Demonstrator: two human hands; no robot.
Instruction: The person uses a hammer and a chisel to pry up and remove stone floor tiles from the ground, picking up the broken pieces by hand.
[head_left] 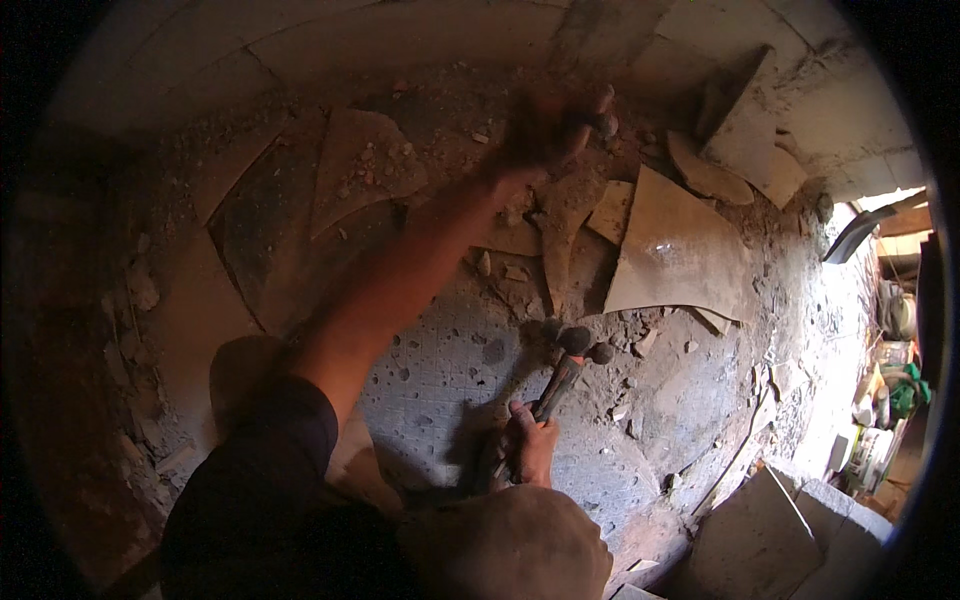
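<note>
My right hand (530, 445) is wrapped around the handle of a hammer (563, 378). The hammer's dark head points away from me, over the exposed grey floor (430, 370). Stretched far forward, my left arm ends in my left hand (560, 130) near the foot of the far wall. Shadow and motion blur the left hand's fingers. A small greyish lump shows by them, but I cannot make out whether it is held. Rubble and a large broken pale tile (680, 250) lie close by.
More broken tiles (365, 160) cover the far left floor. Tile shards (745, 135) lean on the far wall (400, 45) at right. Grey slabs (755, 535) stand at the lower right. My knee (510, 545) is in front. Beyond a bright opening at right is a cluttered pile (885, 410).
</note>
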